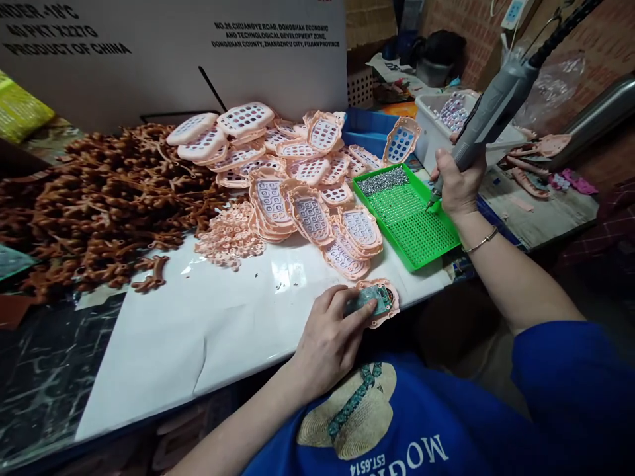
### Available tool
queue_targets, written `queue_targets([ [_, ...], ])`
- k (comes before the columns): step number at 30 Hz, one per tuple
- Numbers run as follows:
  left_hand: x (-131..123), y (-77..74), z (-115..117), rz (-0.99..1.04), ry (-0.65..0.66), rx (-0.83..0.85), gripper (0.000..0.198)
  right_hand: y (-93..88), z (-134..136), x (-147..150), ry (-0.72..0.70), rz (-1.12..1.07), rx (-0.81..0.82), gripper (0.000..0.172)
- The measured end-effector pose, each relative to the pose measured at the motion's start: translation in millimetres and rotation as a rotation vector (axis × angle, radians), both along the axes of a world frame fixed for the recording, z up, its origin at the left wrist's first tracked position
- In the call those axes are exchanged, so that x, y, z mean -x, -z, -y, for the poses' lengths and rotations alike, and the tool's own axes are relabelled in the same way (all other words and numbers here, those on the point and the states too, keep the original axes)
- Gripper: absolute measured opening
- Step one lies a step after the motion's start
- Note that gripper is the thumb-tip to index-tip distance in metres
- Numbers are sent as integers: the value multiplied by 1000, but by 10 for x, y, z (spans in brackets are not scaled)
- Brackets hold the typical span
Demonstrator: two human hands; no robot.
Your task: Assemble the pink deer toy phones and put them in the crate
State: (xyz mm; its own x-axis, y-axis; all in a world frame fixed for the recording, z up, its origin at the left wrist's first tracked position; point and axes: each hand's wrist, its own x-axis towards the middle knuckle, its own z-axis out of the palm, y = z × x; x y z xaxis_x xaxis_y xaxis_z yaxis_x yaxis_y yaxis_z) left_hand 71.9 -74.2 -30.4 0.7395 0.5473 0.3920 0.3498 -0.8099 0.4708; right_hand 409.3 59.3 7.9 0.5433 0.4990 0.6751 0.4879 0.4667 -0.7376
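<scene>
My left hand (pixel 331 330) presses down on a peach plastic shell with a green circuit board (pixel 380 301) in it, at the near edge of the white table sheet (pixel 208 324). My right hand (pixel 459 185) is wrapped round a grey electric screwdriver (pixel 491 106), tip down on the right edge of a green screw tray (pixel 411 225). Small silver screws (pixel 383 180) lie heaped at the tray's far end. A pile of peach keypad shells (pixel 297 185) spreads just left of the tray.
A heap of brown plastic parts (pixel 99 198) covers the left. Small peach rings (pixel 231 238) lie near the pile. A large white carton (pixel 173 53) stands behind. A white bin (pixel 446 119) and a blue tray (pixel 370 129) sit at the back right.
</scene>
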Motion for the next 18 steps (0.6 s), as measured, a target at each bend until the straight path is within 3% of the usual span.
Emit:
queue_targets([
  [12,-14,4,11,22,-7,21,42,29,19,18,-4,-29,-24,39],
  [18,-23,79,66,158,-123,208,83,16,-3,-14,-7,-13,-43,43],
])
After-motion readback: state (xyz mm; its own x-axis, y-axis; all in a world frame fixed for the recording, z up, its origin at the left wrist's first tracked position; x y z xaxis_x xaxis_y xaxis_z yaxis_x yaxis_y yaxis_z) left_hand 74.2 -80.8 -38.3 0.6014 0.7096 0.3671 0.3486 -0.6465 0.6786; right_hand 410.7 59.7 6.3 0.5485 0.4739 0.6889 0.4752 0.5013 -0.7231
